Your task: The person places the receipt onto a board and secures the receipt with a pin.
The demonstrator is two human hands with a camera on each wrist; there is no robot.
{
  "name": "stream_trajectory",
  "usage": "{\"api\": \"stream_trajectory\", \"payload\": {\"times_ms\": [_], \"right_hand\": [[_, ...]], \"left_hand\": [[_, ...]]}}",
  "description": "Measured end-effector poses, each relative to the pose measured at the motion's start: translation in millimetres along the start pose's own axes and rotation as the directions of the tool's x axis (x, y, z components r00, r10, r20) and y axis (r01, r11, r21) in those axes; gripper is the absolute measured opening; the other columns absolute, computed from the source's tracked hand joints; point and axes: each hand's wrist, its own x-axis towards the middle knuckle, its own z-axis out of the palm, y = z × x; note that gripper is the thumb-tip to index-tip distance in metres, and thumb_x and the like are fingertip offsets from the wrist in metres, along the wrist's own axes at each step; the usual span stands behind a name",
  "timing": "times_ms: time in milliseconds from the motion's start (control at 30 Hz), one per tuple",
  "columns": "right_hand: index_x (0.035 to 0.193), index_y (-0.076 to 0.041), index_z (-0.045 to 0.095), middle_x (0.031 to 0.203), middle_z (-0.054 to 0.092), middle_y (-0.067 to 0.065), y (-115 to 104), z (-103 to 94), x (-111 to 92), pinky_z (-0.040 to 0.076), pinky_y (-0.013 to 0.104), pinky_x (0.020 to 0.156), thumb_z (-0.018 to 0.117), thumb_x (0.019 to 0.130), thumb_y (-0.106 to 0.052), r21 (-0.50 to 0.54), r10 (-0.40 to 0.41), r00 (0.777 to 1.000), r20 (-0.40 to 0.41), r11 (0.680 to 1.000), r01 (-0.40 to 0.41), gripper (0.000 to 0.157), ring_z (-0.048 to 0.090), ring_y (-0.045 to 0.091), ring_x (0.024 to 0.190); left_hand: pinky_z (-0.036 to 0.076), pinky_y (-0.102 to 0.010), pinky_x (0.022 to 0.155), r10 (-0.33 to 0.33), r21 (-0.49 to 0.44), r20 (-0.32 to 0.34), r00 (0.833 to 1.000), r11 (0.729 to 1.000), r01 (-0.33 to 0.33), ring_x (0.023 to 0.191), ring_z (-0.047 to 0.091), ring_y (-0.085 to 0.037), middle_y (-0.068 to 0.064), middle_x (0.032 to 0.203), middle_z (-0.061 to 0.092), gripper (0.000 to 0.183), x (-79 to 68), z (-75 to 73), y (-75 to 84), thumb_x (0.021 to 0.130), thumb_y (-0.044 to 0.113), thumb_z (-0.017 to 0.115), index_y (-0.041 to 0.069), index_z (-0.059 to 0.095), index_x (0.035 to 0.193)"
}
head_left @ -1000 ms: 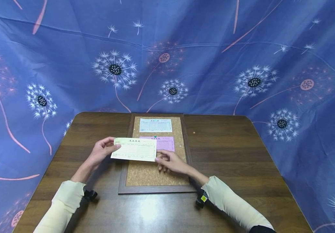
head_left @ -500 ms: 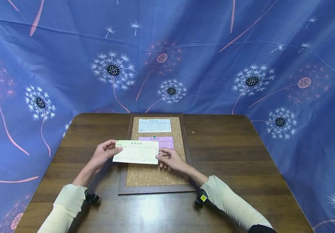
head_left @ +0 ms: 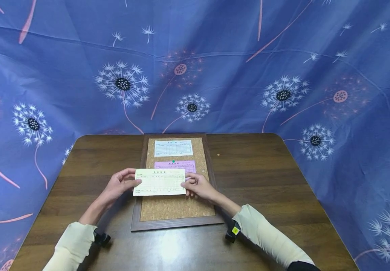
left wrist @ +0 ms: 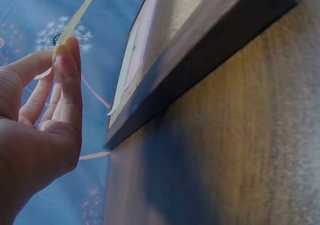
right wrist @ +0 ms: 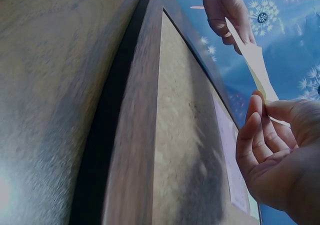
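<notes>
A pale yellow printed form slip (head_left: 159,182) is stretched between both hands above a framed cork board (head_left: 178,209). My left hand (head_left: 119,183) pinches its left edge between thumb and fingers, seen also in the left wrist view. The right hand (head_left: 199,186) pinches the right edge, thumb in front. In the right wrist view the slip (right wrist: 257,65) stands raised off the cork. Behind it a purple form (head_left: 181,165) is fixed to the board by a green pushpin (head_left: 173,161); the slip covers its lower part. Above that lies a light blue form (head_left: 173,148) on the cork.
The board's raised wooden frame (head_left: 178,226) rests on a brown wood table (head_left: 259,180). A small tan speck (head_left: 218,154) lies right of the board. A blue dandelion-print cloth (head_left: 228,67) hangs behind the table.
The slip has come down slightly across the board and now sits more level, both hands still holding its edges. The head view has turned a little to the right.
</notes>
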Motion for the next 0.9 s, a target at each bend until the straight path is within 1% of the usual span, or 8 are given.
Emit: {"api": "stream_trajectory", "payload": {"times_ms": [133,267,433,667,733,800,900], "right_hand": [[0.133,0.012,0.052,0.068,0.065,-0.008,3.3,-3.3,-4.0,0.045,0.020,0.053,0.063,0.099,-0.006,0.009,0.006,1.000,-0.011,1.000,-0.005,0.040,0.060,0.010,0.058],[0.134,0.013,0.052,0.069,0.066,-0.010,5.8,-9.9,-7.2,0.046,0.019,0.054,0.063,0.099,-0.007,-0.010,0.013,1.000,-0.028,1.000,-0.013,0.042,0.060,0.009,0.059],[0.138,0.016,0.049,0.070,0.066,-0.008,7.6,-17.5,-10.3,0.046,0.019,0.054,0.063,0.099,-0.007,-0.037,0.014,0.999,-0.029,0.999,-0.015,0.047,0.060,0.009,0.059],[0.135,0.014,0.052,0.070,0.067,-0.004,8.0,-22.8,-15.6,0.047,0.020,0.054,0.064,0.099,-0.009,-0.066,0.010,1.000,-0.027,0.998,-0.012,0.044,0.059,0.010,0.059],[0.136,0.016,0.051,0.071,0.068,-0.003,8.5,-24.4,-18.1,0.047,0.021,0.054,0.064,0.099,-0.008,-0.059,0.006,1.000,-0.026,0.998,-0.007,0.046,0.060,0.010,0.059],[0.137,0.016,0.050,0.071,0.069,-0.001,9.6,-26.3,-20.6,0.048,0.021,0.054,0.064,0.099,-0.009,-0.062,0.006,1.000,-0.022,0.998,-0.007,0.047,0.060,0.009,0.059],[0.136,0.017,0.051,0.073,0.071,0.004,10.9,-30.2,-25.9,0.048,0.021,0.053,0.064,0.099,-0.007,-0.050,0.009,1.000,-0.022,0.999,-0.010,0.046,0.061,0.009,0.059]], "left_hand": [[0.059,-0.027,0.068,0.020,-0.015,0.056,0.998,1.000,-0.019,0.081,0.071,-0.005,0.011,0.100,0.074,0.052,-3.3,1.7,-6.4,0.094,0.006,0.071,-0.010,0.048,0.138],[0.059,-0.026,0.065,0.041,-0.018,0.097,0.994,0.999,-0.039,0.079,0.070,-0.005,0.009,0.098,0.073,0.052,-3.8,6.3,-9.7,0.094,0.004,0.070,-0.013,0.048,0.138],[0.059,-0.025,0.064,0.034,-0.030,0.105,0.994,0.999,-0.031,0.077,0.070,-0.005,0.007,0.094,0.072,0.050,-3.9,13.0,-11.4,0.094,0.000,0.068,-0.016,0.046,0.137],[0.059,-0.025,0.062,0.034,-0.033,0.104,0.994,0.999,-0.031,0.074,0.069,-0.004,0.006,0.092,0.070,0.049,-4.6,21.3,-9.2,0.093,-0.003,0.067,-0.019,0.045,0.133],[0.059,-0.025,0.062,0.035,-0.034,0.109,0.993,0.999,-0.031,0.073,0.068,-0.004,0.006,0.091,0.070,0.048,-4.5,23.4,-9.6,0.093,-0.004,0.067,-0.020,0.044,0.132],[0.059,-0.025,0.062,0.022,-0.031,0.115,0.993,0.999,-0.018,0.072,0.068,-0.004,0.007,0.090,0.069,0.047,-3.8,25.5,-10.5,0.093,-0.005,0.067,-0.019,0.044,0.131],[0.059,-0.025,0.063,0.014,-0.021,0.131,0.991,1.000,-0.011,0.073,0.068,-0.004,0.004,0.092,0.069,0.048,-2.1,29.7,-11.4,0.093,-0.005,0.067,-0.019,0.043,0.133]]}}
